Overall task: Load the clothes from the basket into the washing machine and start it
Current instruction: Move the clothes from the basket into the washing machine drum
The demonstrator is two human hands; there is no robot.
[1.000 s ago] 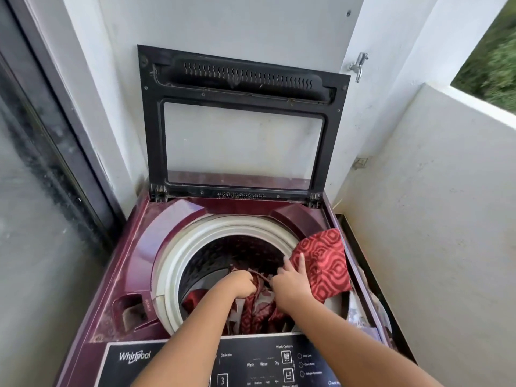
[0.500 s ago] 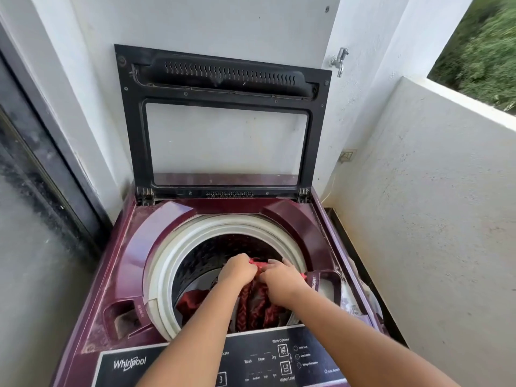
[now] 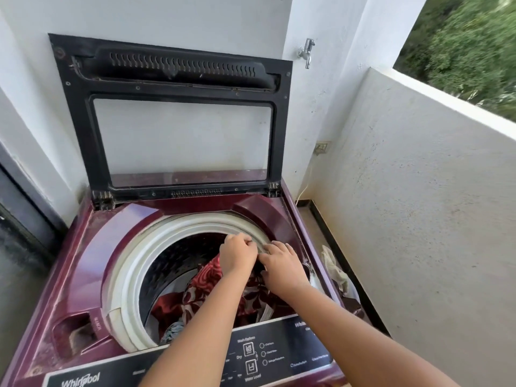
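Note:
The maroon top-load washing machine (image 3: 92, 255) stands with its black glass lid (image 3: 75, 113) raised against the wall. Red patterned clothes (image 3: 205, 279) lie heaped in the drum, inside the white rim (image 3: 131, 263). My left hand (image 3: 238, 255) is curled over the drum's right rear and grips the top of a red patterned cloth that hangs below it. Touching it from the right, my right hand (image 3: 282, 268) has bent fingers holding the same bundle of cloth. The control panel (image 3: 252, 356) runs along the front edge under my forearms.
A basket (image 3: 350, 293) with a pale cloth (image 3: 333, 268) sits squeezed between the machine's right side and the low white balcony wall (image 3: 418, 205). A tap (image 3: 306, 53) juts from the wall above. A dark sliding door (image 3: 16, 219) borders the left.
The red cloth that lay over the drum's right rim is now inside the drum. Both hands have shifted together toward the right rear of the opening, with the cloth in their grasp.

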